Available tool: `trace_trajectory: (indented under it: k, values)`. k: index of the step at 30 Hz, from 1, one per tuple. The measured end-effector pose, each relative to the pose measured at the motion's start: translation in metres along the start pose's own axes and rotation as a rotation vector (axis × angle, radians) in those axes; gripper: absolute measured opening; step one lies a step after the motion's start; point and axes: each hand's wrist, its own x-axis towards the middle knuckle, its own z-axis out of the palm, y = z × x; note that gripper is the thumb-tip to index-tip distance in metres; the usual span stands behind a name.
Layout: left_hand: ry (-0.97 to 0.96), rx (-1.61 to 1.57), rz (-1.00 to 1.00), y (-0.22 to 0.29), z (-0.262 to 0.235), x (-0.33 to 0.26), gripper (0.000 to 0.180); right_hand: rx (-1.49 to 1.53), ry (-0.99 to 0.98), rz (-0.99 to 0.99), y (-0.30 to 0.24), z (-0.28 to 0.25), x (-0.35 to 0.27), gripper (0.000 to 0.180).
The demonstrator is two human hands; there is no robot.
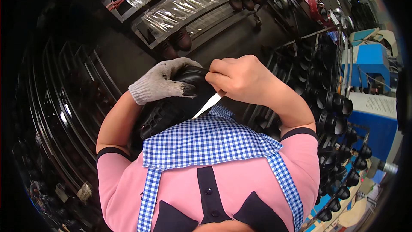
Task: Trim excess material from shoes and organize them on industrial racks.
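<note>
Head view: left hand (pixel 165 80) gripping black shoe (pixel 175 105); right hand (pixel 241 79) pinching white tool (pixel 209 104); possible scuff from tool slip.

You faced a dark grey floor (pixel 238 45), a silver metal-barred rack (pixel 64 90) leftward, blue-and-white boxy machinery (pixel 372 60) rightward.

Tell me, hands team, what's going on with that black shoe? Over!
Gloved left hand gripping black shoe. Bare right hand holding slim white tool. Gloved fingers hide part of the shoe. Over.
</note>
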Motion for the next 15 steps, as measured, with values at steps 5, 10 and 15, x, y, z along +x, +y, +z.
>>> trace_trajectory:
  k: [5, 10, 15]
  values:
    - [0.013, 0.011, 0.000, -0.001, 0.002, 0.000, 0.058, -0.124, -0.151, -0.077, 0.002, -0.001, 0.012, 0.022]
    - [0.039, 0.037, 0.008, -0.002, -0.001, -0.001, 0.060, 0.010, -0.139, -0.048, 0.011, 0.008, 0.012, 0.017]
    - [-0.012, -0.052, 0.084, -0.010, -0.009, 0.000, 0.065, 0.287, 0.036, 0.014, 0.023, 0.027, 0.005, 0.018]
